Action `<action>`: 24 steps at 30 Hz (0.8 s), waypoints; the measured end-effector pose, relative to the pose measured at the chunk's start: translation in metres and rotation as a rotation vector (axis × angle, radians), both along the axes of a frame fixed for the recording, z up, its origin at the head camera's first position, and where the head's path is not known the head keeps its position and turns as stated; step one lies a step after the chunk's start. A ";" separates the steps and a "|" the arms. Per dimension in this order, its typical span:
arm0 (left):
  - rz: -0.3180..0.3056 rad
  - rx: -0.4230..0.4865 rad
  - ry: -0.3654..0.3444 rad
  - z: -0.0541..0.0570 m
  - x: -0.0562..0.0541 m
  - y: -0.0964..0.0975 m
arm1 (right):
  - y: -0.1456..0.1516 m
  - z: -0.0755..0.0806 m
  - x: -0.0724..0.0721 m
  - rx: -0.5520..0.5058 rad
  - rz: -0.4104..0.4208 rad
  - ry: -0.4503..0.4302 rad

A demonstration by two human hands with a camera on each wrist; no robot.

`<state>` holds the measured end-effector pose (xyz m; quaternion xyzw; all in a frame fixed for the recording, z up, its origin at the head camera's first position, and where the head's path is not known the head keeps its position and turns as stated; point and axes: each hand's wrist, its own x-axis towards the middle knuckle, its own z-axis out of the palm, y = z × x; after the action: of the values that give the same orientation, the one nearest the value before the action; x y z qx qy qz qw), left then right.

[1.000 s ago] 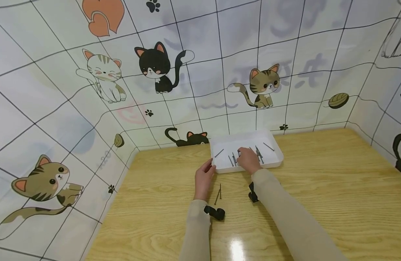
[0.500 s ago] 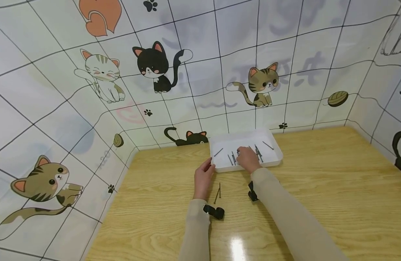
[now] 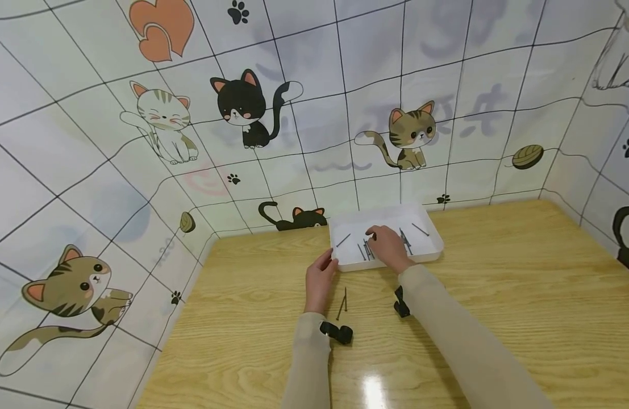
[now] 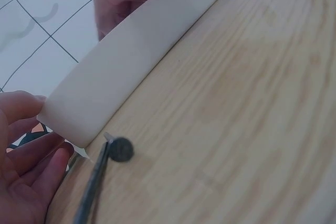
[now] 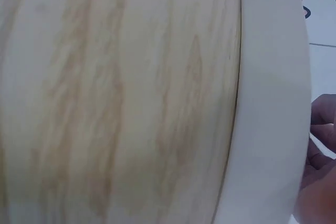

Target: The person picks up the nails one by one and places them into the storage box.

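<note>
In the head view a shallow white tray [image 3: 421, 253] stands against the back wall with several dark nails [image 3: 362, 251] lying inside. My left hand [image 3: 319, 284] holds the tray's front left corner, thumb and fingers around it, as the left wrist view also shows. Over the middle of the tray, my right hand [image 3: 388, 248] has its fingers bent down near a group of nails. Whether a nail is between its fingertips is hidden. Two loose nails [image 3: 341, 307] lie on the table in front of the tray; they appear close up in the left wrist view.
The wooden table [image 3: 498, 284] runs to walls at the back and sides. A grid-patterned sheet with cartoon cats [image 3: 413, 136] covers those walls. Inside the tray, one nail lies slanted on the far left and another on the far right.
My right hand has shifted slightly left inside the tray, toward the left group of nails. The left hand, the tray and the two loose nails have stayed in place.
</note>
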<state>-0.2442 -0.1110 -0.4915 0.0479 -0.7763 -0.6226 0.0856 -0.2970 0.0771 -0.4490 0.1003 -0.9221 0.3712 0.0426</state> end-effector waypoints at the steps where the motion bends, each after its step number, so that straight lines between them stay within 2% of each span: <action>1: 0.000 0.001 0.002 0.000 0.000 0.000 | -0.001 0.002 0.001 0.010 0.004 0.014; 13: -0.016 0.013 0.012 0.001 0.000 -0.003 | -0.012 0.027 0.025 -0.030 0.056 0.071; 17: -0.015 0.011 0.005 0.003 0.001 -0.003 | -0.012 0.028 0.036 -0.067 0.090 0.071; 24: -0.024 0.024 -0.001 0.002 0.001 -0.001 | -0.016 0.026 0.054 -0.174 0.137 0.015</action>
<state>-0.2428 -0.1124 -0.4892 0.0396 -0.7694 -0.6328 0.0772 -0.2429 0.0615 -0.4225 0.1618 -0.8772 0.4510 0.0326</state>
